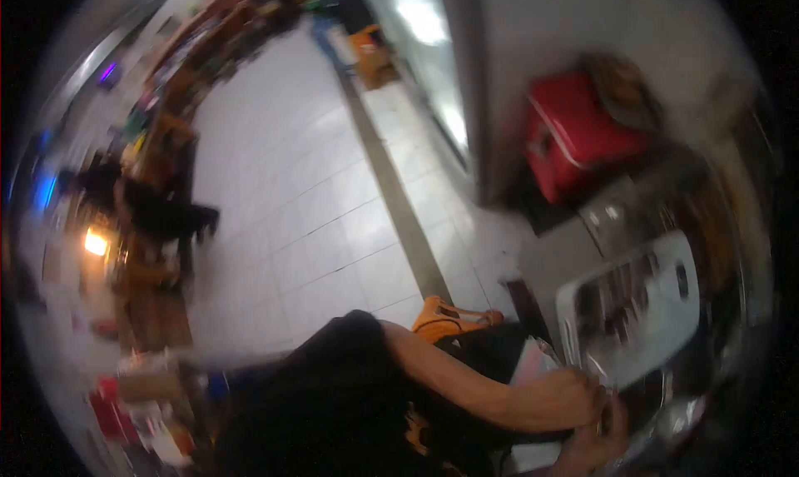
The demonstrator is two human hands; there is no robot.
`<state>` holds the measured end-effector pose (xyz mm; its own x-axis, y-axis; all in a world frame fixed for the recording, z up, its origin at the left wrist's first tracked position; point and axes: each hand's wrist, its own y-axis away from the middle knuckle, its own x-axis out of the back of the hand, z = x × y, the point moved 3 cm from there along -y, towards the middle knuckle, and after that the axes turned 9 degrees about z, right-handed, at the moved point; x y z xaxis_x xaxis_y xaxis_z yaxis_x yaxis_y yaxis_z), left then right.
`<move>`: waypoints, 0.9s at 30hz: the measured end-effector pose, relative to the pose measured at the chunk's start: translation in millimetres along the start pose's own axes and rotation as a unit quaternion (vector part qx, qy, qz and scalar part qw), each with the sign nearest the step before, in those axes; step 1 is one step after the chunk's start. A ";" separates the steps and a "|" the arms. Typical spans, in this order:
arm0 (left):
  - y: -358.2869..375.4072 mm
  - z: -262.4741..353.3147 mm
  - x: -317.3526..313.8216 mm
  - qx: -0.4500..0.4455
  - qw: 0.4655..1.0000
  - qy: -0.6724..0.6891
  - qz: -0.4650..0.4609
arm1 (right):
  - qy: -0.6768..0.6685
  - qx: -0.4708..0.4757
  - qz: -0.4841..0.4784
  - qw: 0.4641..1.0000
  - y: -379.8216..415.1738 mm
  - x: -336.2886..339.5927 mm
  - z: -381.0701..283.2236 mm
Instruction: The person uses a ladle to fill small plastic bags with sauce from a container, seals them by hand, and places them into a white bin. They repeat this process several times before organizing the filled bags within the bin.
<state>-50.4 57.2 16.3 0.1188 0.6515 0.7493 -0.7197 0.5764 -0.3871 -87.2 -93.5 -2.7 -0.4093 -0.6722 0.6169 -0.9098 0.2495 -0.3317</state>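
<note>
My left hand [566, 400] reaches in from a dark short sleeve, its fingers curled closed at the near edge of the work surface. Against it, at the bottom of the view, is my right hand [595, 448], its fingers bent in and meeting those of the left. What lies between the hands is blurred and I cannot make it out. Just beyond them is a white cutting board [687, 310] with a slot handle, bearing several dark reddish-brown pieces. A pale, paper-like thing [533, 360] shows beside my left wrist.
An orange stool or chair [445, 317] stands beside my left arm. A red box-like bag [574, 127] sits past the board. Across the tiled floor [291, 169], a person in dark clothes [158, 211] is near a long counter. Shiny clutter [678, 414] lies right of my hands.
</note>
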 end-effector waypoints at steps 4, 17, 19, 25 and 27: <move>7.7 12.4 14.7 -0.060 0.995 0.060 0.048 | 0.062 -0.182 0.134 0.972 3.5 23.4 -10.9; -32.1 -21.0 -1.7 0.215 0.815 0.538 -0.029 | -0.276 -0.120 0.147 0.942 22.5 58.0 10.4; -34.1 -19.8 -4.8 0.246 0.857 0.451 -0.035 | -0.257 -0.143 0.164 0.942 26.0 63.4 8.5; -46.6 -9.1 -16.3 0.193 0.921 0.339 -0.007 | -0.155 -0.133 0.188 0.961 28.6 81.9 5.5; -55.8 -4.9 -20.9 0.235 0.869 0.431 0.058 | -0.173 -0.084 0.157 0.969 25.8 83.3 6.2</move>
<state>-9.3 13.9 19.7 0.3498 0.9359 -0.0404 -0.9368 0.3493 -0.0196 -144.3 -147.4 35.7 -0.6468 -0.7305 0.2193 -0.7542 0.5697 -0.3265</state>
